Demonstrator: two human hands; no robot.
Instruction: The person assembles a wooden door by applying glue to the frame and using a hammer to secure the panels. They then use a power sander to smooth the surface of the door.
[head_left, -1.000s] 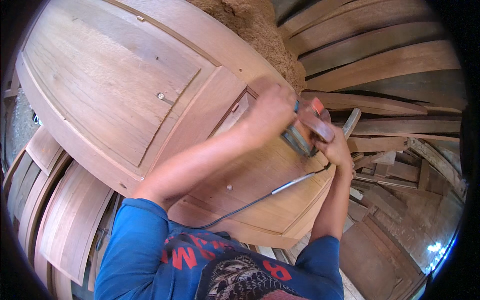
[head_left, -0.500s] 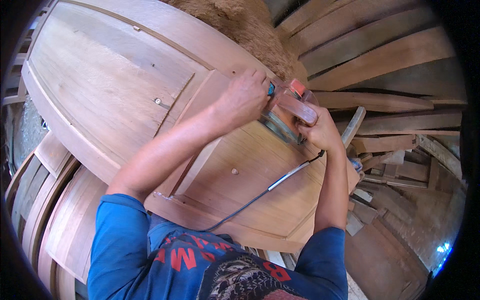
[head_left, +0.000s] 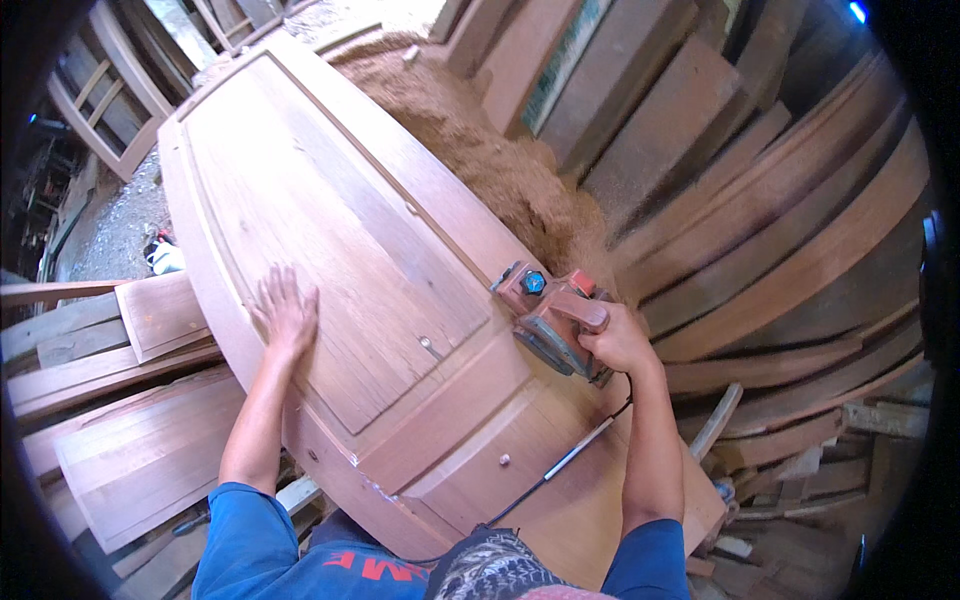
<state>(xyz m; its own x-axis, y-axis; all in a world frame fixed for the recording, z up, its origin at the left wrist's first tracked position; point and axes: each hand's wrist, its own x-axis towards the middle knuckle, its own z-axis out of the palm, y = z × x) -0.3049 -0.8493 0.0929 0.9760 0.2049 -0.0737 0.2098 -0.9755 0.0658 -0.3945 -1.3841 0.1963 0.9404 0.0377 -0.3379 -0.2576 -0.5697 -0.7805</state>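
Note:
A panelled wooden door (head_left: 470, 385) lies in front of me, running from near my body up to the far left. On its right-hand part rests a dusty red electric hand planer (head_left: 555, 325) with a blue-topped knob and a black cord. My right hand (head_left: 622, 342) is wrapped round the planer's rear handle. Near the door's left edge, my left hand (head_left: 285, 310) lies flat on the wood with its fingers spread. Small metal pieces sit on the panels between me and the planer.
Sawdust (head_left: 490, 150) is heaped along the door's far right side. Stacked boards (head_left: 670, 150) stand behind it and on the right. More wooden pieces (head_left: 150, 450) lie on the left. The planer's cord (head_left: 550, 475) crosses the door towards my body.
My left hand has left the planer's front knob and moved left onto the door panel, opening flat. My right hand keeps its hold on the planer. The view has shifted towards the door's far end.

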